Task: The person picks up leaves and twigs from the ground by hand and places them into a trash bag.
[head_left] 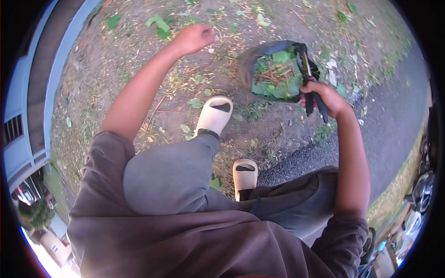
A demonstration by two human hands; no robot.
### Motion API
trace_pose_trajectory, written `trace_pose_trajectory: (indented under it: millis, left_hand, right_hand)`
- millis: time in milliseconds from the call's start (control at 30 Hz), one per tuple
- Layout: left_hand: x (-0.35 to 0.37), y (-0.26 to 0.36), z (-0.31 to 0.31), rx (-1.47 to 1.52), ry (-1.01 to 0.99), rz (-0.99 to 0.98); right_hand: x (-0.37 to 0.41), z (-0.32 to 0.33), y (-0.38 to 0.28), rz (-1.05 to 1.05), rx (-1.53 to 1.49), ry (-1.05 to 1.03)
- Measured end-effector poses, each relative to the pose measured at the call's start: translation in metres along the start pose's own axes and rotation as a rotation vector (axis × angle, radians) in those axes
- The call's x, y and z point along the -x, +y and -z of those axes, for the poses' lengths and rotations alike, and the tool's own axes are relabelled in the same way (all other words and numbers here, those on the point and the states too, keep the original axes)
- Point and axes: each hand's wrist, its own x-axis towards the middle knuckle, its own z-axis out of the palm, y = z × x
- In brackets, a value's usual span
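Observation:
My right hand (327,98) grips the black strap handles (309,74) of a dark bag (278,74). The bag hangs open above the ground and is filled with green leaves and twigs. My left hand (194,38) is stretched out over the bare dirt with its fingers curled closed; whether it holds anything is hidden. Green leaves (159,25) lie on the soil just left of it. I stand in beige slides (214,115), one foot ahead of the other, wearing grey trousers and a dark shirt.
Dry dirt with scattered leaves, twigs and thin grass covers the ground ahead. An asphalt path (389,125) runs along the right. A pale building wall (28,92) lines the left edge.

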Motion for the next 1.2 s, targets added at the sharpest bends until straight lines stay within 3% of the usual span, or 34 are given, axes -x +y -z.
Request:
trace_pose_trajectory:
  millis: [67,133,300,500,600,833,900,1033,1100,1133,1200]
  left_hand:
    - [0.02,-0.047,-0.022,-0.216,-0.173,0.249]
    - [0.046,-0.086,-0.053,-0.193,-0.372,0.351]
    - [0.121,-0.067,-0.1,-0.188,-0.172,0.262]
    - [0.108,-0.045,-0.134,-0.187,-0.321,0.297]
    - [0.103,-0.055,-0.149,-0.155,-0.236,0.221]
    - [0.114,-0.064,-0.152,-0.214,-0.264,0.174]
    - [0.118,-0.058,-0.152,-0.132,-0.108,0.193]
    - [0.107,-0.051,-0.134,-0.108,-0.151,0.307]
    - [0.099,-0.047,-0.127,0.514,-0.186,0.392]
    - [0.094,-0.044,-0.127,0.516,-0.19,0.388]
    - [0.083,-0.037,-0.128,0.525,0.009,0.359]
  right_hand:
    - [0.008,0.0,-0.005,0.002,0.014,0.007]
    - [0.011,-0.002,-0.005,-0.004,0.033,-0.022]
    - [0.009,-0.007,-0.01,0.004,0.072,-0.048]
    - [0.004,-0.027,-0.022,-0.007,0.106,-0.105]
    - [0.002,-0.031,-0.022,0.008,0.141,-0.107]
    - [-0.009,-0.023,-0.016,0.006,0.241,-0.216]
    - [-0.006,-0.026,-0.016,0.009,0.221,-0.19]
    - [0.001,-0.03,-0.02,0.044,0.203,-0.16]
    - [0.004,-0.032,-0.023,0.042,0.211,-0.139]
    - [0.006,-0.032,-0.022,0.033,0.217,-0.122]
    - [0.003,-0.028,-0.019,0.033,0.228,-0.155]
